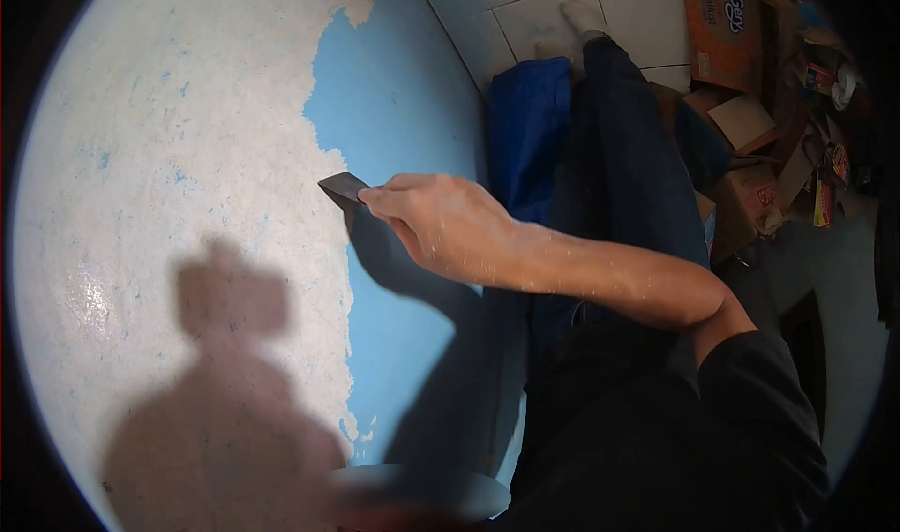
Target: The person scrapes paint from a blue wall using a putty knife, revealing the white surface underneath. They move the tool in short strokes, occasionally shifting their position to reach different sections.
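- Head view: the right hand [441, 224] has its fingers [386, 200] curled tight round a scraper [343, 188]. The blade juts just past the fingertips and meets the wall [187, 110] at the edge of the paint.
- Beyond the fingertips the wall is scraped to pale plaster with a few blue flecks. Under and behind the fingers there is a band of blue paint [403, 91], so I judge the larger share stripped.
- The scraper's handle is buried in the palm, and the left hand is out of sight. A shadow [225, 363] darkens the plaster below the fingers. The boxes [741, 110] far behind the wrist are blurred.
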Motion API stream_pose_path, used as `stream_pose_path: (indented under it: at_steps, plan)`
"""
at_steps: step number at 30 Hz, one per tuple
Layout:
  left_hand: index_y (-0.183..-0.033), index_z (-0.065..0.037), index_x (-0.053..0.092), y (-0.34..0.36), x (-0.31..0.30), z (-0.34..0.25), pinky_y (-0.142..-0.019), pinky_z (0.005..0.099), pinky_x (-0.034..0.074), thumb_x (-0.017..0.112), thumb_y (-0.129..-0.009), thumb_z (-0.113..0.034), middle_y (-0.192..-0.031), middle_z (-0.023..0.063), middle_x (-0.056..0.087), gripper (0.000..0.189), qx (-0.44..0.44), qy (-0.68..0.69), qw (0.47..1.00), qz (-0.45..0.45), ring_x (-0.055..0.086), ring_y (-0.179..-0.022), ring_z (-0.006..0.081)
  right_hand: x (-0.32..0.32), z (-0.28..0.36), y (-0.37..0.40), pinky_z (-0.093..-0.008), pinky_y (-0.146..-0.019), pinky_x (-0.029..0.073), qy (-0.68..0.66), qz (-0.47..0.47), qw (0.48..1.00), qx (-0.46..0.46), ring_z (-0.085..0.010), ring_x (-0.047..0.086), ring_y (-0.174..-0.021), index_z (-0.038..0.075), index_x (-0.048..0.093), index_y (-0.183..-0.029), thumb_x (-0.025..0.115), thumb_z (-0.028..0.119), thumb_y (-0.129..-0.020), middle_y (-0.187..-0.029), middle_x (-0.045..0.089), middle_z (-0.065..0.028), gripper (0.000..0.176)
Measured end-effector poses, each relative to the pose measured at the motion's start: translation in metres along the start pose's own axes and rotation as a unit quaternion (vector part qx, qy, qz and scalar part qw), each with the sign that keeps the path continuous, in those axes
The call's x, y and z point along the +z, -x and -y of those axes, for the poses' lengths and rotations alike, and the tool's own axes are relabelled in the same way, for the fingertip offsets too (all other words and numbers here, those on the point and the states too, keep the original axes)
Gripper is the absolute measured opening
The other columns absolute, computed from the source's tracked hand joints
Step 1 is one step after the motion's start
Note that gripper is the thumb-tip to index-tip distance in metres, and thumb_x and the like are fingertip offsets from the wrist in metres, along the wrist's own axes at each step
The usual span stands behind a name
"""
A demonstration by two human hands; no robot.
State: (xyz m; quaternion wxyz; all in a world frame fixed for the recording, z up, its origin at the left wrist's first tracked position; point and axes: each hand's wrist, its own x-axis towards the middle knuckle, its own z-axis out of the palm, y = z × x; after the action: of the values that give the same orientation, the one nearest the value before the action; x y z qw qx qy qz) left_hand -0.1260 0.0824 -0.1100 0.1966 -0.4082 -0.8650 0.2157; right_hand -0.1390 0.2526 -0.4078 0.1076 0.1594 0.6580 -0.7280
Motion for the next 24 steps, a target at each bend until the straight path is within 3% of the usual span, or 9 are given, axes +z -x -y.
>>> stream_pose_path:
  at_steps: [4,7,10,14,18,19,21,23,24]
  plan:
    - [-0.051,-0.011,0.039,-0.010,0.008,-0.007,-0.041,0.0319,0.026,0.057,-0.107,-0.027,-0.045,0.0010,0.033,0.061,-0.021,0.011,0.999,-0.035,0.031,-0.038,0.0167,-0.005,-0.015,-0.023,-0.0457,-0.074,0.061,0.012,0.000,1.000,0.028,-0.0382,0.075,-0.085,-0.006,0.072,-0.119,0.065,0.001,-0.096,-0.102,0.075,-0.0231,0.025]
    - [-0.051,-0.011,0.039,-0.021,-0.012,0.002,-0.041,0.0319,0.027,0.057,-0.107,-0.024,-0.045,0.0003,0.035,0.061,0.083,0.085,0.983,0.141,0.030,-0.037,0.0164,-0.006,-0.011,-0.015,-0.0452,-0.074,0.061,0.014,-0.006,1.000,-0.005,-0.0381,0.075,-0.084,-0.005,0.072,-0.120,0.064,0.002,-0.097,-0.102,0.075,-0.0219,0.025]
    - [-0.050,-0.012,0.039,0.007,-0.002,0.009,-0.041,0.0325,0.027,0.057,-0.106,-0.020,-0.044,0.0006,0.036,0.060,0.019,0.004,0.999,-0.037,0.030,-0.037,0.0162,0.000,-0.009,-0.008,-0.0450,-0.074,0.061,0.008,-0.015,1.000,-0.013,-0.0387,0.075,-0.084,-0.005,0.072,-0.121,0.064,0.003,-0.097,-0.102,0.075,-0.0218,0.026]
    - [-0.050,-0.013,0.039,-0.006,0.002,-0.007,-0.043,0.0329,0.028,0.058,-0.106,-0.021,-0.045,0.0004,0.036,0.060,-0.035,-0.009,0.999,-0.020,0.031,-0.038,0.0158,-0.001,-0.031,-0.038,-0.0446,-0.074,0.061,0.031,-0.018,0.998,0.051,-0.0383,0.075,-0.084,-0.004,0.072,-0.121,0.066,0.000,-0.095,-0.102,0.075,-0.0231,0.027]
    - [-0.051,-0.013,0.040,0.001,0.000,-0.001,-0.043,0.0332,0.029,0.057,-0.107,-0.021,-0.045,0.0009,0.037,0.059,-0.038,-0.035,0.998,-0.020,0.032,-0.039,0.0161,0.001,-0.011,-0.008,-0.0444,-0.074,0.062,0.012,-0.021,0.999,-0.028,-0.0368,0.076,-0.084,-0.003,0.073,-0.120,0.065,0.001,-0.096,-0.103,0.075,-0.0225,0.026]
    - [-0.051,-0.012,0.040,-0.002,0.000,-0.003,-0.043,0.0334,0.029,0.057,-0.107,-0.020,-0.045,0.0012,0.037,0.059,-0.043,-0.027,0.999,-0.013,0.033,-0.039,0.0164,0.002,-0.008,-0.003,-0.0442,-0.074,0.062,0.010,-0.014,1.000,-0.010,-0.0366,0.076,-0.084,-0.004,0.073,-0.121,0.065,0.002,-0.096,-0.101,0.075,-0.0226,0.026]
    - [-0.051,-0.012,0.040,-0.019,0.000,-0.035,-0.043,0.0341,0.028,0.056,-0.107,-0.019,-0.046,0.0015,0.038,0.058,-0.280,-0.148,0.948,0.040,0.033,-0.038,0.0170,0.002,-0.018,-0.018,-0.0441,-0.074,0.062,0.022,-0.027,0.999,-0.007,-0.0371,0.076,-0.084,-0.004,0.072,-0.121,0.066,0.001,-0.095,-0.101,0.075,-0.0223,0.027]
    - [-0.052,-0.012,0.039,-0.024,0.002,-0.039,-0.043,0.0344,0.028,0.054,-0.107,-0.018,-0.046,0.0017,0.038,0.057,-0.292,-0.129,0.947,0.046,0.032,-0.038,0.0176,0.000,-0.019,-0.026,-0.0439,-0.074,0.062,0.032,-0.028,0.999,-0.007,-0.0374,0.076,-0.084,-0.004,0.072,-0.121,0.067,0.001,-0.094,-0.101,0.075,-0.0219,0.027]
    - [-0.052,-0.012,0.039,-0.017,0.000,-0.024,-0.043,0.0344,0.028,0.053,-0.107,-0.018,-0.046,0.0018,0.038,0.057,-0.187,-0.050,0.981,0.030,0.032,-0.039,0.0178,-0.003,-0.017,-0.027,-0.0437,-0.074,0.062,0.035,-0.021,0.999,-0.006,-0.0374,0.076,-0.084,-0.003,0.072,-0.121,0.067,0.001,-0.094,-0.100,0.075,-0.0216,0.028]
